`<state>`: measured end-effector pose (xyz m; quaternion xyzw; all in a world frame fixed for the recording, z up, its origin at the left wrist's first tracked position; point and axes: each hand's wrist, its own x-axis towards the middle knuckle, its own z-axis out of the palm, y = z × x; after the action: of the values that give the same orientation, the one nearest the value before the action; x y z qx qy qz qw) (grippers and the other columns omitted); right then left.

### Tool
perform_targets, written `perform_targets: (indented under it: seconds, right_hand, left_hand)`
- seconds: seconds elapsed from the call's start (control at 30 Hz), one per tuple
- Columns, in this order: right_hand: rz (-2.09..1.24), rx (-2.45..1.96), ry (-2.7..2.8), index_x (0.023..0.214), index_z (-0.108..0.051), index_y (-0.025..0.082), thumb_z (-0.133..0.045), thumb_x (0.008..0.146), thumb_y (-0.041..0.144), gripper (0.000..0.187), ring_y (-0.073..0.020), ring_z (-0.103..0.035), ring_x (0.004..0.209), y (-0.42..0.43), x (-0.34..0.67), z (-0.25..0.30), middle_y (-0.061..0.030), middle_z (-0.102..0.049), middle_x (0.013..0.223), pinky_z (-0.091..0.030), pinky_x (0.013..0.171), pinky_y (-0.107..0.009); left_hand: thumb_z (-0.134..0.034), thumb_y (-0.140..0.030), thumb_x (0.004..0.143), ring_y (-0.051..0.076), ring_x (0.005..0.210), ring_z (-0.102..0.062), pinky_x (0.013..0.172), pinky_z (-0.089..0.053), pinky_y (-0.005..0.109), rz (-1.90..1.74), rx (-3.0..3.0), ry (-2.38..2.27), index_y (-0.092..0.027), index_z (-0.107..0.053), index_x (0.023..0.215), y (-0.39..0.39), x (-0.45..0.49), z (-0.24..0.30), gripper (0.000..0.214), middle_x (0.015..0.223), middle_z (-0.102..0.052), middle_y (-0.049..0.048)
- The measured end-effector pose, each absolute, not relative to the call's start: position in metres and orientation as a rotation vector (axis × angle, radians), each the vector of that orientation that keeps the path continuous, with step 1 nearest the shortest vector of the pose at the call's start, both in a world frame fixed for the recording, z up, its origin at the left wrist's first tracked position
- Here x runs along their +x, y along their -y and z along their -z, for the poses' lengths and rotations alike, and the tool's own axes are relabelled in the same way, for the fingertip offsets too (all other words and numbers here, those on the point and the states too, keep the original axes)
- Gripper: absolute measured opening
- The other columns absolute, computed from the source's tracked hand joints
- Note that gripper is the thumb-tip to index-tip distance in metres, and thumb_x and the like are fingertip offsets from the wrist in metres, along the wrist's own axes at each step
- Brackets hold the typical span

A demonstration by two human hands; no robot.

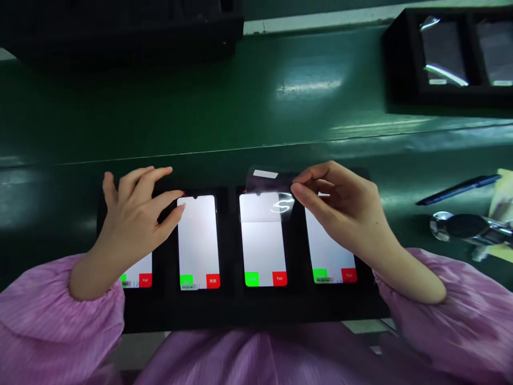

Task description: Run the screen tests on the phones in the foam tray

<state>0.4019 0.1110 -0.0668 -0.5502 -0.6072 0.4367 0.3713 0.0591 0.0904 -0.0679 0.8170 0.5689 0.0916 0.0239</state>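
Several lit phones lie in a row in a black tray (pixel 232 307), each screen white with a green and a red box at the bottom. My right hand (pixel 344 200) pinches the edge of a clear screen film (pixel 262 184) with a white label. The film is raised over the upper part of the third phone (pixel 263 246). Partly behind that hand lies the fourth phone (pixel 334 254). My left hand (pixel 138 208) is open, fingers spread, thumb and index tips at the upper left corner of the second phone (pixel 198 235). It partly covers the first phone (pixel 140 272).
A black box (pixel 404 69) at the upper right contains phones or panels under shiny film. Dark equipment (pixel 120 32) stands at the upper left. On the green mat (pixel 256 117), at right, lie a blue pen (pixel 457 190), a metal-and-black object (pixel 468 227) and yellow paper (pixel 503 208).
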Motion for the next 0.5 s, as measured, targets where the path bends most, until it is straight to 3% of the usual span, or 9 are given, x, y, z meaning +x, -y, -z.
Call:
perform_targets:
  seconds: [0.1,0.23,0.3,0.37,0.43,0.5]
  right_hand:
    - [-1.106,-1.413,1.578,0.094,-0.066,0.028,-0.073,0.095,0.042,0.016,-0.0154,-0.059,0.074,-0.103,0.402,0.066,-0.0009,-0.064,0.086,-0.045,0.056,-0.03]
    - [-1.068,-1.414,1.636,0.095,-0.064,0.028,-0.071,0.096,0.043,0.016,-0.0136,-0.057,0.067,-0.094,0.399,0.063,-0.0008,-0.067,0.09,-0.044,0.053,-0.03]
    - [-1.083,-1.431,1.66,0.097,-0.062,0.027,-0.069,0.098,0.044,0.019,-0.01,-0.052,0.055,-0.085,0.397,0.059,-0.0004,-0.069,0.093,-0.039,0.047,-0.029]
    - [-1.155,-1.431,1.736,0.1,-0.059,0.026,-0.064,0.101,0.043,0.018,-0.0077,-0.048,0.047,-0.074,0.395,0.055,0.0001,-0.07,0.092,-0.037,0.044,-0.029]
    - [-1.259,-1.379,1.931,0.103,-0.058,0.025,-0.056,0.106,0.036,0.012,-0.0081,-0.049,0.043,-0.06,0.395,0.051,0.0026,-0.07,0.079,-0.038,0.044,-0.027]
    - [-1.262,-1.26,2.233,0.103,-0.06,0.025,-0.05,0.108,0.032,0.013,-0.0092,-0.053,0.043,-0.048,0.396,0.051,0.0057,-0.066,0.067,-0.038,0.044,-0.025]
  left_hand:
    - [-0.064,-0.033,0.1,0.041,0.145,-0.049,0.121,-0.021,0.084,-0.327,2.503,-1.754,-0.028,-0.077,0.1,-0.096,0.061,0.067,0.014,0.146,-0.064,0.0059]
    - [-0.069,-0.028,0.096,0.035,0.135,-0.061,0.123,-0.031,0.076,-0.519,2.518,-1.678,-0.028,-0.075,0.085,-0.093,0.064,0.064,0.013,0.123,-0.076,0.0003]
    - [-0.07,-0.024,0.095,0.026,0.112,-0.073,0.121,-0.044,0.064,-0.61,2.54,-1.508,-0.027,-0.073,0.088,-0.079,0.067,0.057,0.008,0.108,-0.079,-0.002]
    - [-0.068,-0.018,0.095,0.016,0.088,-0.076,0.105,-0.06,0.041,-0.593,2.474,-1.276,-0.026,-0.071,0.095,-0.054,0.069,0.044,0.008,0.095,-0.079,-0.0045]
    - [-0.062,-0.012,0.097,0.013,0.082,-0.075,0.084,-0.064,0.026,-0.452,2.325,-1.062,-0.025,-0.069,0.098,-0.025,0.071,0.03,0.015,0.091,-0.079,-0.0045]
    - [-0.057,-0.011,0.097,0.012,0.085,-0.076,0.081,-0.064,0.022,-0.31,2.194,-0.919,-0.025,-0.068,0.101,0.001,0.07,0.017,0.019,0.094,-0.079,-0.0043]
